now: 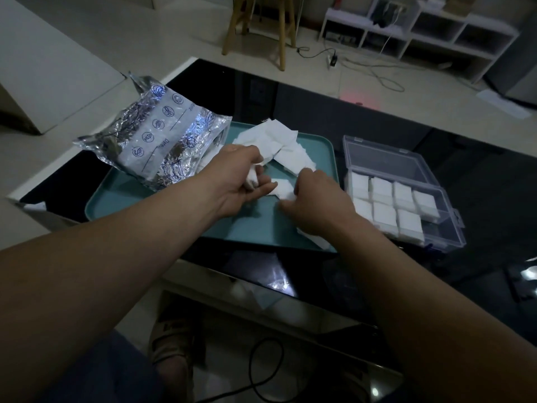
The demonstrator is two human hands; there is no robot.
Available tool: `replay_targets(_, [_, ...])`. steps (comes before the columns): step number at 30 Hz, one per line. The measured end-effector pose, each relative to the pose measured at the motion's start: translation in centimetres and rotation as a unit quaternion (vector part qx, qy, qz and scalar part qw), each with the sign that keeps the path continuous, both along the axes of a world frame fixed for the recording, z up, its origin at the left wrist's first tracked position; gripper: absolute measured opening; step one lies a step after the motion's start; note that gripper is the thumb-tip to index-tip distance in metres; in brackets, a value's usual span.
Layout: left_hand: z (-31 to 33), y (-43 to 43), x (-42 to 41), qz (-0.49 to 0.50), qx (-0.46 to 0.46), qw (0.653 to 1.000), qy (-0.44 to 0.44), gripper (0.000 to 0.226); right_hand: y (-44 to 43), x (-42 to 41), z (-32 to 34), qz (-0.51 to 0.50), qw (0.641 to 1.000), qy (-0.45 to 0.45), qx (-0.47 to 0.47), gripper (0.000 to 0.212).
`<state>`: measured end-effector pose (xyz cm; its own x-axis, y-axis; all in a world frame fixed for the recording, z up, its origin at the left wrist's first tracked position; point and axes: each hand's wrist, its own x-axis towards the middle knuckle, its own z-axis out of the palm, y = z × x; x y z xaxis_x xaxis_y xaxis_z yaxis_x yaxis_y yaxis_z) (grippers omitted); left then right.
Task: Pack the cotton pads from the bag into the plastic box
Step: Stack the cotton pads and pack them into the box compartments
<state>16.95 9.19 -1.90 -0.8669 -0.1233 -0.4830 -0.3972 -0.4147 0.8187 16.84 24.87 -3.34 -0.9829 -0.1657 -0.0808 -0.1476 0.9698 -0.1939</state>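
Both hands are over the teal tray [174, 219] on the black glass table [348, 117].

Left hand [242, 184]: fingers curled round a wad of pads [253, 176]. Only a white sliver shows between the fingers, so we can't count them.

Right hand [318, 199]: its back faces us and the fingertips are hidden underneath. It meets a single pad [284, 189] lying on the tray between the hands. Whether it pinches or just presses, we can't tell.

The loose pile [276, 142] of pads sits at the tray's far side, partly behind the left hand. A stray pad [318, 241] pokes out from under the right wrist at the tray's near edge.

The foil bag [157, 138] lies crumpled, half on the tray's left end, with its mouth toward the pile (contents not visible).

The plastic box [447, 239] is just right of the tray, with its lid tipped back. The packed pads [383, 203] sit in two rows. The clear walls blur the near corner, and the dim light softens everything.
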Motion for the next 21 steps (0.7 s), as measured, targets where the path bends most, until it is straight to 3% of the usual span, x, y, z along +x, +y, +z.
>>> replay_targets(5, [-0.2,-0.1,-0.3,-0.002,-0.041,0.999,0.009,0.019,0.2,0.2,-0.8,0.024,0.999,0.030,0.018,0.014])
replay_targets(8, [-0.4,0.0,-0.4,-0.012,-0.051,0.999,0.006,0.017,1.3,0.0,0.2,-0.017,0.995,-0.006,-0.094,0.017])
replay_targets(13, [-0.7,0.6,0.0,-0.085,-0.056,0.995,-0.011,0.014,2.1,0.0,2.5,-0.073,0.947,-0.038,-0.311,0.016])
replay_targets(17, [-0.6,1.4,0.9,-0.181,-0.054,0.982,0.012,0.028,1.2,0.9,2.3,-0.043,0.917,-0.098,-0.385,0.017])
replay_targets(21, [-0.2,1.0,0.8,-0.139,-0.019,0.990,0.017,0.019,0.6,0.7,2.5,-0.036,0.898,-0.141,-0.415,0.013])
